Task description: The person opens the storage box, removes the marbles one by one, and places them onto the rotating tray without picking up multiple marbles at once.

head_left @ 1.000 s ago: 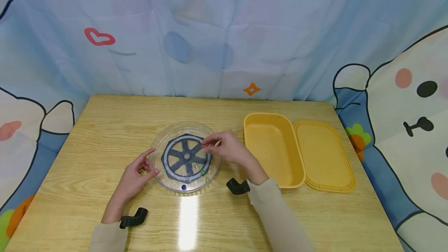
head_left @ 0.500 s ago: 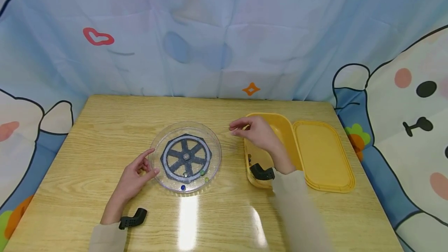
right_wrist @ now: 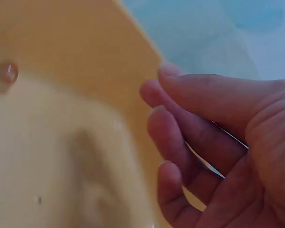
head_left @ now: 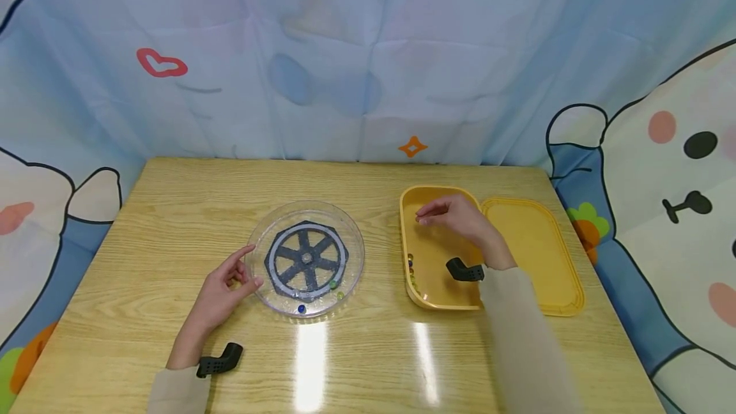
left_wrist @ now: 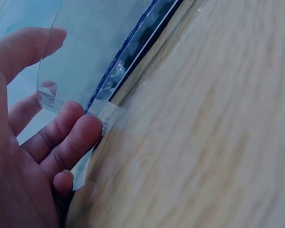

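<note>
A clear round dish [head_left: 355, 254] with a dark six-spoked wheel pattern [head_left: 294, 268] stands left of centre. My left hand [head_left: 215, 296] holds its left rim, thumb and index apart; in the left wrist view the other fingers curl against the lower edge of the clear wall [left_wrist: 80, 52]. A blue marble [head_left: 301, 308], a green marble [head_left: 333, 284] and a yellow-green marble [head_left: 340, 296] lie in the dish. Over the yellow box [head_left: 434, 254] hovers my right hand [head_left: 460, 217], fingers loosely bent, thumb and index tips close together. Nothing shows between them in the right wrist view.
Several small marbles [head_left: 411, 267] line the box's left wall; two appear blurred in the right wrist view, one of them clear [right_wrist: 7, 76]. A yellow lid [head_left: 537, 260] lies right of the box. Behind the wooden table [head_left: 195, 209] hangs a printed curtain [head_left: 322, 50].
My right hand has moved right, from over the dish to above the inside of the yellow box. The marbles along the box's left wall have come into sight. My left hand has stayed put.
</note>
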Demonstrator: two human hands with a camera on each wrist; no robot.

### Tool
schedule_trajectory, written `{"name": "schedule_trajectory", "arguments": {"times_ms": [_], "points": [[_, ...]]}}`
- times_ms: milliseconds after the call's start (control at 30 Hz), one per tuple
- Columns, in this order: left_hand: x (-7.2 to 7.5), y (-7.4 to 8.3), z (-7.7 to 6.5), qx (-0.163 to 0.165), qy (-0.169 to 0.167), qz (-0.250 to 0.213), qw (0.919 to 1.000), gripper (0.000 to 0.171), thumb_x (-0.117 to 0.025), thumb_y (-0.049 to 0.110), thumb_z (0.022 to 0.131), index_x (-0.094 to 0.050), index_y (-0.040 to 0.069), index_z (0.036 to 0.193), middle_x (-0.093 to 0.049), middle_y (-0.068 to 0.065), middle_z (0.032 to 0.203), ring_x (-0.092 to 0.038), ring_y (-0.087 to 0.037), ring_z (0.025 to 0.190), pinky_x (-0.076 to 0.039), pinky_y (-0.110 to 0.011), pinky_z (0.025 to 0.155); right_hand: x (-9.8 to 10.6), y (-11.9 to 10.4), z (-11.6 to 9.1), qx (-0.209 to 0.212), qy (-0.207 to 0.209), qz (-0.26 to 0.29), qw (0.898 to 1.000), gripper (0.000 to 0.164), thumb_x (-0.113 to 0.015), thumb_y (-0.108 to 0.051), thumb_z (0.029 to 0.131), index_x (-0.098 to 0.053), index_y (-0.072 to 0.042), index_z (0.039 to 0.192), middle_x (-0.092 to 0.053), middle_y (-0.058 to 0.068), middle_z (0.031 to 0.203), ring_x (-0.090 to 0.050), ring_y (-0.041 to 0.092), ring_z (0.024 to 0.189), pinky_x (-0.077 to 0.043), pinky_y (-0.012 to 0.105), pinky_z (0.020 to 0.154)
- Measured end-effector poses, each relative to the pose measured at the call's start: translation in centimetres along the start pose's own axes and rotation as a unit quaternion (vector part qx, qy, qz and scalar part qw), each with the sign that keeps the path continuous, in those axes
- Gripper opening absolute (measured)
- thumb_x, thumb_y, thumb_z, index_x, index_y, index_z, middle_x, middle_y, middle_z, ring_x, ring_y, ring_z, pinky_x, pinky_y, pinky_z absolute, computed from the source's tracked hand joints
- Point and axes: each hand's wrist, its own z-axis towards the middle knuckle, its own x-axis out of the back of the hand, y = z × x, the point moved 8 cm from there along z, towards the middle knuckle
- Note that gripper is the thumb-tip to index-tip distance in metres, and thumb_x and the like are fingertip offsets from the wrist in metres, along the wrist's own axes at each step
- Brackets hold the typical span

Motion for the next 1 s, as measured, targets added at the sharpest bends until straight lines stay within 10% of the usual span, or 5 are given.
{"name": "schedule_trajectory", "arguments": {"times_ms": [433,1000], "points": [[-0.4,-1.2,0.0,-0.011,-0.001,-0.015,0.9998,0.061,-0.076,0.019,0.090,-0.050,0.014,0.146,-0.056,-0.005,0.090,-0.055,-0.014,0.082,-0.041,-0.027,0.071,-3.6,3.0,0.5,-0.031,-0.190,-0.033,0.981,0.029,-0.081,-0.012,0.084,-0.075,-0.004,0.112,-0.072,0.005,0.107,-0.058,0.016,0.092,-0.045,0.027,0.081],[0.1,1.4,-0.3,-0.012,0.003,-0.001,0.9999,0.060,-0.074,0.005,0.089,-0.049,0.002,0.144,-0.056,-0.008,0.089,-0.054,-0.014,0.080,-0.040,-0.027,0.071,-5.1,2.5,0.7,-0.034,-0.202,-0.044,0.978,0.020,-0.084,-0.006,0.079,-0.076,-0.004,0.097,-0.068,0.003,0.096,-0.058,0.019,0.082,-0.047,0.031,0.074]]}}
